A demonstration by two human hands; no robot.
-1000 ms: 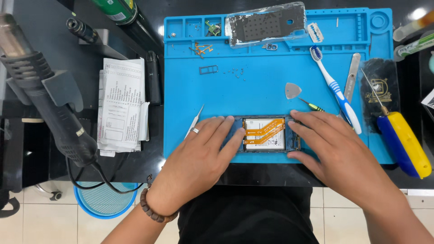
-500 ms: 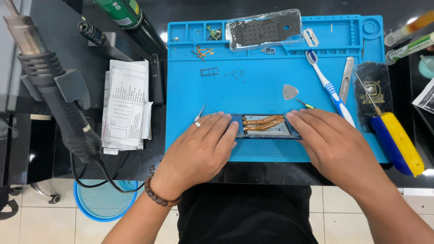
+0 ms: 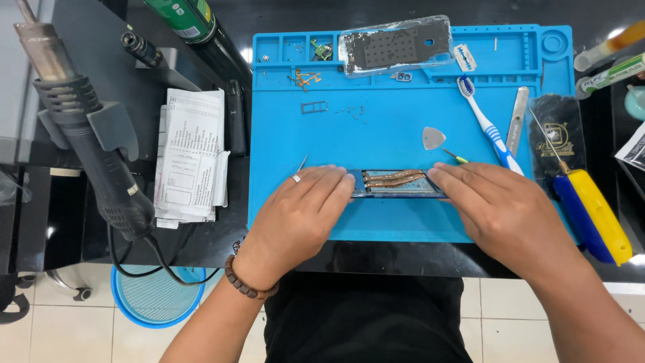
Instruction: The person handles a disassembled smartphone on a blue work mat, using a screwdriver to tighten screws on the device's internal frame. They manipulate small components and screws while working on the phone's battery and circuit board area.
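Both hands, left hand point(image 3: 302, 215) and right hand point(image 3: 500, 212), gripped the opened phone point(image 3: 396, 183) by its ends, tilted off the blue mat point(image 3: 376, 128) (apparently mid-inspection); turning it further would need an even grip.

Left hand point(image 3: 302, 212) and right hand point(image 3: 500, 212) lie palm-down, fingertips pointing inward toward each other.

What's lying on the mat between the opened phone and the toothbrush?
In the head view, a grey triangular pick and a thin green-tipped tool lie on the blue mat between the opened phone and the toothbrush.
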